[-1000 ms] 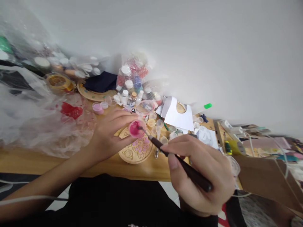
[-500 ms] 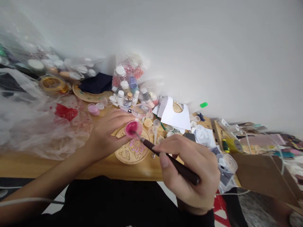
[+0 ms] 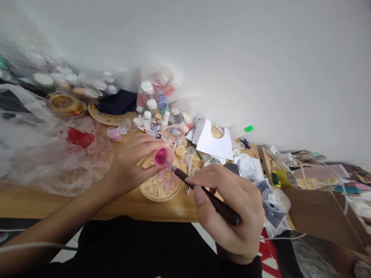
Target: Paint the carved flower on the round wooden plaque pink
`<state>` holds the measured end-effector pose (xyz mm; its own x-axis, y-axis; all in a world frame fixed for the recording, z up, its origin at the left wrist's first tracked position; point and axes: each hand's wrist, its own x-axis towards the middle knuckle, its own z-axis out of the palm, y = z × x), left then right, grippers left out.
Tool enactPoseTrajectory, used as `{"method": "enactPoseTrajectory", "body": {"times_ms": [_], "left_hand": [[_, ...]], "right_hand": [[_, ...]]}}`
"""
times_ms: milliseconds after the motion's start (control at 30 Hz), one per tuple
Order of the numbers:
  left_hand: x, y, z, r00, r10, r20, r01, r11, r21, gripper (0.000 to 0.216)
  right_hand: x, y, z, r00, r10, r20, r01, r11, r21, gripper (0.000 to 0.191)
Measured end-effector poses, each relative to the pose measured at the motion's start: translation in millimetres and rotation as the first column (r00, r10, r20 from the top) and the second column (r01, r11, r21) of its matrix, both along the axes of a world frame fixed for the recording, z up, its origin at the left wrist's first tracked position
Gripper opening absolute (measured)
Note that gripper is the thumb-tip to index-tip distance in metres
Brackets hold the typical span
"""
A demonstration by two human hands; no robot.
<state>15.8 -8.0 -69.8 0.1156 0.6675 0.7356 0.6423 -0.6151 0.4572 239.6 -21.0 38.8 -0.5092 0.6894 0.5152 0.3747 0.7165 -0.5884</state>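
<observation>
My left hand [image 3: 131, 164] grips a small pot of pink paint [image 3: 164, 156] and tilts its mouth toward me. My right hand [image 3: 232, 208] pinches a dark-handled paintbrush [image 3: 203, 191], whose tip sits inside the pot. Just below the pot lies a round wooden plaque [image 3: 160, 183] carved with flowers, its middle flower painted pink and purple. It rests on the wooden table [image 3: 87, 200] near the front edge.
Clear plastic bags [image 3: 43, 154] pile up on the left. Small paint pots and lids [image 3: 191, 152], bottles [image 3: 152, 116], bagged beads and a white folded paper [image 3: 214, 141] crowd the back. A cardboard piece [image 3: 319, 216] and cables lie at the right.
The brush tip has slid a little further left into the pink pot, and my right hand has drawn slightly down and left. The view has shifted a little.
</observation>
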Motion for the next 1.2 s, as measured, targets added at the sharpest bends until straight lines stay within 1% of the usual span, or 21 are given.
{"method": "enactPoseTrajectory", "body": {"times_ms": [133,267,467,733,867,967,1033,1133,1200], "left_hand": [[0.2,-0.1,-1.8,1.000,0.003,0.018,-0.003,1.000,-0.028,0.017],[0.6,0.1,-1.7,0.999,0.016,0.030,-0.016,1.000,-0.005,0.017],[2.2,1.0,-0.6,0.999,0.003,0.045,-0.004,0.999,0.041,0.016],[2.5,1.0,-8.0,0.998,-0.001,0.063,-0.002,0.999,0.044,0.016],[0.9,1.7,-6.6,1.000,-0.002,0.030,0.001,0.999,0.053,0.016],[-0.3,1.8,-3.9,1.000,0.001,-0.004,-0.001,0.998,0.058,0.015],[-0.7,1.6,-3.3,1.000,0.013,0.000,-0.013,0.998,0.058,0.014],[-0.4,1.6,-4.9,1.000,0.014,0.016,-0.015,0.998,0.054,0.014],[0.0,1.8,-6.5,1.000,0.015,0.011,-0.016,0.998,0.062,0.016]], "right_hand": [[0.0,0.6,-0.7,1.000,-0.019,0.003,0.019,1.000,-0.017,0.013],[0.1,2.1,-1.9,1.000,-0.007,-0.008,0.007,1.000,-0.001,0.014],[-0.6,2.4,-1.3,1.000,-0.010,-0.022,0.010,1.000,-0.024,0.015],[-0.4,2.1,-1.8,1.000,-0.006,0.002,0.006,1.000,-0.029,0.012],[-0.3,2.3,-2.3,1.000,0.013,0.024,-0.013,1.000,-0.016,0.010],[-0.7,2.5,-2.3,0.999,0.027,0.029,-0.026,1.000,-0.017,0.011],[-1.2,2.6,-2.2,0.998,0.047,0.047,-0.046,0.999,-0.019,0.012],[-1.5,2.3,-2.4,0.999,0.012,0.043,-0.011,1.000,-0.012,0.012],[-1.2,1.8,-2.6,0.998,0.012,0.056,-0.012,1.000,-0.014,0.011]]}}
